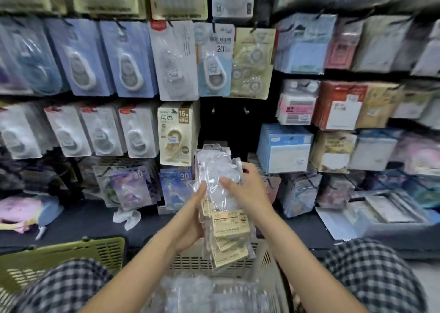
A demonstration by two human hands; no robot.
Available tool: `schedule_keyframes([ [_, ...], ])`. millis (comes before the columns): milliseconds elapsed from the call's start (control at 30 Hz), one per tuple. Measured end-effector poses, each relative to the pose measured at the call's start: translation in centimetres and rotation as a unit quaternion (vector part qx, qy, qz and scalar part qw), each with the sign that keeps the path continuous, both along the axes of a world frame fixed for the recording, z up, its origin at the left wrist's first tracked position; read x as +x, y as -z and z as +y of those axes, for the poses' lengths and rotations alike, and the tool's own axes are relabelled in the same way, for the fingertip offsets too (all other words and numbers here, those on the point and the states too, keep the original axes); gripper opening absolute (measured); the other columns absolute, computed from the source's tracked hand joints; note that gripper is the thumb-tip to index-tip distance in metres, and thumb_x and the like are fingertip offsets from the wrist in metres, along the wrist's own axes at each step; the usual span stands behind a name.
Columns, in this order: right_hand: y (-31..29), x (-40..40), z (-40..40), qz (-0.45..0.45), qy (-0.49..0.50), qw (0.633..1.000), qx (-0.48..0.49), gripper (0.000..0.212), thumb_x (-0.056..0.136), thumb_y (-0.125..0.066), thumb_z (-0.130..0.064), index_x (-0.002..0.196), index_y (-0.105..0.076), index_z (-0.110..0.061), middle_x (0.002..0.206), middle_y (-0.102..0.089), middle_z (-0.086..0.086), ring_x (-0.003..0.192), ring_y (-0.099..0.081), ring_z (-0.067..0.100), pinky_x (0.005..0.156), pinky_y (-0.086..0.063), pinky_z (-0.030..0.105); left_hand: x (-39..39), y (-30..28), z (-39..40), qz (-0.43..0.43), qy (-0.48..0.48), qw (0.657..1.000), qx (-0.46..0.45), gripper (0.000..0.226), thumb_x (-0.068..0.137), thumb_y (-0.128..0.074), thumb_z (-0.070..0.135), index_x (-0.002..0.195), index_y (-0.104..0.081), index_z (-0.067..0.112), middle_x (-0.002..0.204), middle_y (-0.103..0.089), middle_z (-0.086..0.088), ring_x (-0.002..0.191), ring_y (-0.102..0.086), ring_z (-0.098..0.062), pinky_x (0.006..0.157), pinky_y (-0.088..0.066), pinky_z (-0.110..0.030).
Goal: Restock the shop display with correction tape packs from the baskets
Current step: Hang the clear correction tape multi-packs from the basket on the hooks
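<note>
Both hands hold a stack of correction tape packs [221, 193] in clear plastic with cream card backs, upright in front of the display. My left hand [190, 222] grips the stack from the left and underneath. My right hand [247, 189] clasps its right side, thumb across the front. The stack's top sits just below an empty dark gap with two bare hooks [229, 110] in the display wall. A beige basket [266, 260] below my arms holds more clear packs [190, 291].
Hanging packs fill the wall left and right of the gap, with a cream 15M pack [176, 134] just left of the stack. An olive-green basket [71, 258] stands at the lower left. My checked trouser knees flank the beige basket.
</note>
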State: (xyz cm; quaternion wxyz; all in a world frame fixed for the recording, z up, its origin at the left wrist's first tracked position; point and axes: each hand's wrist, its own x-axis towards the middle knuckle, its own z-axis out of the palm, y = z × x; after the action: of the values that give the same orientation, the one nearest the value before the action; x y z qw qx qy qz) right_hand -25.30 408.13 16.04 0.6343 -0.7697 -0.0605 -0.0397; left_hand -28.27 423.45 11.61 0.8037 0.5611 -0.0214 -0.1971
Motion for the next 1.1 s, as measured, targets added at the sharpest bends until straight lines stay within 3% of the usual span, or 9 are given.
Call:
schedule_keyframes([
  [133,-1.8,0.8,-0.1,0.029,-0.009,1.000,-0.005,0.044,0.075,-0.079,-0.030,0.103,-0.046,-0.021,0.106,-0.063,0.005,0.092,-0.066,0.021,0.082,-0.055,0.043,1.3,-1.2,0.2,0.031,-0.007,0.999,-0.007,0.091,0.047,-0.081,0.072,0.123,-0.064,0.025,0.120,-0.069,-0.012,0.107,-0.067,-0.031,0.072,-0.059,-0.042],
  [233,-2.4,1.7,-0.1,0.066,-0.042,0.992,0.097,0.042,0.075,-0.079,-0.012,0.104,-0.048,-0.014,0.106,-0.064,0.011,0.089,-0.067,0.023,0.077,-0.057,0.039,2.6,-1.3,1.0,0.001,-0.027,0.999,-0.024,0.102,0.045,-0.090,0.060,0.132,-0.056,0.016,0.122,-0.067,-0.016,0.109,-0.066,-0.033,0.082,-0.056,-0.042],
  [333,-2.7,2.9,0.1,0.091,-0.074,0.968,0.224,0.058,0.071,-0.076,0.005,0.117,-0.047,-0.016,0.105,-0.067,0.012,0.085,-0.070,0.022,0.066,-0.058,0.033,4.2,-1.8,2.2,-0.044,-0.050,0.998,-0.019,0.099,0.046,-0.094,0.047,0.129,-0.056,0.009,0.116,-0.069,-0.018,0.099,-0.070,-0.031,0.072,-0.057,-0.035],
  [433,-2.8,4.3,0.6,0.073,-0.071,0.957,0.273,0.055,0.077,-0.071,0.005,0.119,-0.051,-0.025,0.101,-0.069,0.012,0.085,-0.070,0.022,0.072,-0.059,0.036,5.5,-2.7,3.1,-0.066,-0.072,0.995,0.024,0.090,0.051,-0.091,0.046,0.126,-0.057,0.011,0.111,-0.072,-0.015,0.094,-0.071,-0.029,0.066,-0.057,-0.032],
  [567,-3.0,6.4,2.0,0.046,-0.004,0.971,0.236,0.021,0.084,-0.069,-0.014,0.102,-0.058,-0.011,0.094,-0.068,0.014,0.087,-0.066,0.028,0.083,-0.054,0.047,7.3,-3.6,4.2,-0.087,-0.105,0.988,0.075,0.071,0.065,-0.085,0.034,0.126,-0.054,0.015,0.106,-0.074,-0.009,0.093,-0.072,-0.026,0.064,-0.057,-0.030],
  [733,-4.3,9.0,4.2,-0.025,0.011,0.980,0.196,0.011,0.088,-0.064,-0.025,0.084,-0.061,-0.014,0.082,-0.063,0.001,0.079,-0.059,0.015,0.076,-0.048,0.034,8.9,-4.1,5.6,-0.157,-0.154,0.970,0.103,0.074,0.061,-0.086,0.034,0.125,-0.052,0.024,0.109,-0.073,0.003,0.096,-0.071,-0.011,0.070,-0.055,-0.017],
  [900,-6.5,12.5,5.0,-0.049,0.045,0.972,0.226,0.018,0.093,-0.058,-0.015,0.075,-0.058,-0.014,0.077,-0.054,0.002,0.078,-0.050,0.016,0.078,-0.041,0.033,9.6,-4.8,7.0,-0.193,-0.251,0.943,0.105,0.091,0.047,-0.085,0.053,0.127,-0.051,0.028,0.109,-0.073,0.006,0.098,-0.070,-0.010,0.073,-0.056,-0.019],
  [1000,-7.3,14.6,4.9,-0.067,0.056,0.977,0.196,0.020,0.092,-0.058,-0.012,0.072,-0.056,-0.014,0.074,-0.051,0.001,0.075,-0.046,0.016,0.075,-0.039,0.033,9.6,-5.1,8.5,-0.204,-0.299,0.925,0.116,0.101,0.044,-0.084,0.059,0.134,-0.046,0.032,0.119,-0.067,0.005,0.108,-0.065,-0.013,0.091,-0.053,-0.033],
  [1100,-6.9,16.0,4.9,-0.088,0.065,0.985,0.130,0.021,0.092,-0.057,-0.011,0.071,-0.055,-0.015,0.070,-0.052,-0.003,0.069,-0.046,0.012,0.069,-0.040,0.025,9.4,-5.5,9.6,-0.210,-0.316,0.914,0.145,0.108,0.042,-0.080,0.064,0.139,-0.041,0.035,0.124,-0.064,0.009,0.109,-0.062,-0.006,0.082,-0.047,-0.020],
])
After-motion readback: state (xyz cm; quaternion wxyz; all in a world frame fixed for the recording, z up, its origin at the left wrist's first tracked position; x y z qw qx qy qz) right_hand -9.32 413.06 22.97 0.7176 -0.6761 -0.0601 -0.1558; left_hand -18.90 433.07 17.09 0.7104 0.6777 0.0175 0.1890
